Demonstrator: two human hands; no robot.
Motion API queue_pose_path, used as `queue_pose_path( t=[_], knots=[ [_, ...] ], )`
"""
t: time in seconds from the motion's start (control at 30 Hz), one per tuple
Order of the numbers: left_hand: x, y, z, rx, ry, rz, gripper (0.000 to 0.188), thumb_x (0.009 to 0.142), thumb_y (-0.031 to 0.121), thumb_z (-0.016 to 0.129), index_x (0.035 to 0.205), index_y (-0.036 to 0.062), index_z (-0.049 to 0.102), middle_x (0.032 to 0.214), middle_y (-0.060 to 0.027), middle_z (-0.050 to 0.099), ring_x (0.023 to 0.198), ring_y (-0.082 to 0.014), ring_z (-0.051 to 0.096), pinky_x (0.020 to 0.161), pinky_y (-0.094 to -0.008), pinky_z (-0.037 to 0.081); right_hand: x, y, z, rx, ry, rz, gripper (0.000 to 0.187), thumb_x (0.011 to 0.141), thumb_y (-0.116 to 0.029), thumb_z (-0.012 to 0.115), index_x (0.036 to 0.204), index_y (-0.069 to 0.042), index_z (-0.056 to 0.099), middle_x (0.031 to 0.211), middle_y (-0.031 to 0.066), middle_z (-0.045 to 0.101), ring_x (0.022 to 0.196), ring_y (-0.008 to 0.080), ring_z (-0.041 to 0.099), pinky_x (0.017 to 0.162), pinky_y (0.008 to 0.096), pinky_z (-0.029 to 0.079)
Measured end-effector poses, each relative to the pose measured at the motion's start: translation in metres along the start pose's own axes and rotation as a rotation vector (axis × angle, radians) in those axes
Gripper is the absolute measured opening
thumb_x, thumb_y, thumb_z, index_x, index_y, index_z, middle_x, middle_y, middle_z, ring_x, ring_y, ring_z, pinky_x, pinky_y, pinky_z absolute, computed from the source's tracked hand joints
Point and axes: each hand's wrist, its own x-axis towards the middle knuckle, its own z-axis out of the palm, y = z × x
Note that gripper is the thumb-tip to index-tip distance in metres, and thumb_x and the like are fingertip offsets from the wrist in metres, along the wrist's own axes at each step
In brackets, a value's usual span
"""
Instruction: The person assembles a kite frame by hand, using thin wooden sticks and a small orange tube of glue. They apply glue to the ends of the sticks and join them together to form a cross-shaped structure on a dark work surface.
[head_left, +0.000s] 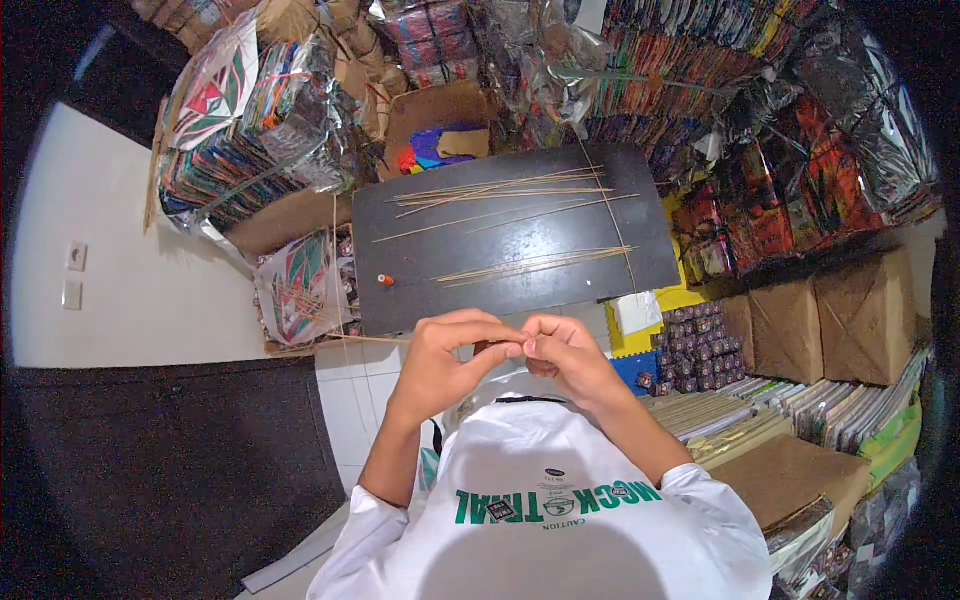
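A: Where does the bamboo stick (378,340) lie from your fingers?

B: Its visible length pokes out on the left, beyond your left hand (447,362), and its long axis runs crosswise, nearly level with your chest. Follow that line and it points behind your palm toward the spot where your fingertips meet. Your left hand is the nearer one to the free length; your right hand (572,357) is on the far side of that meeting point.

A: And your fingers themselves?

B: Your left thumb and forefinger close at their tips, seemingly pinching the stick. Your right thumb is pressed to its forefinger, just beside them; you can't tell from here what, if anything, is between.

A: So the relation that counts is at those tips?

B: I'd judge so, yet that's where your fingers cover everything: the stick's right end, any join, any thread. Its left end is hard to pick out too, against the clutter beside the dark table (402,312).

A: Anything else to compare it with?

B: Beyond your hands, a near group of loose bamboo sticks (535,265) lies on the table, also mostly crosswise; their ends overlap too finely to count.
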Motion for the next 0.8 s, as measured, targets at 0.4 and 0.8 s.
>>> queue_pose_path(
  t=[0.4,0.8],
  knots=[
    [0.003,-0.003,-0.007,-0.052,0.007,-0.055,0.013,0.085,0.007,0.079,0.098,0.0034,0.080,0.089,-0.0095,0.076,0.073,-0.0130,0.066,0.067,-0.0272,0.052,0.007,-0.002,0.001,0.040,0.009,0.023,0.006,0.092,-0.017,0.068,0.088,-0.014,0.064,0.080,-0.0070,0.058,0.067,0.0024,0.046,0.060,0.0211,0.036],
    [0.006,-0.001,-0.015,-0.107,0.016,-0.134,0.013,0.084,0.006,0.081,0.096,0.0021,0.079,0.094,-0.0086,0.075,0.086,-0.0131,0.069,0.075,-0.0270,0.053,0.010,-0.004,0.001,0.028,0.078,-0.031,0.008,0.093,-0.014,0.070,0.091,-0.010,0.063,0.075,-0.0067,0.058,0.058,0.0010,0.042,0.051,0.0205,0.031]
  ],
)
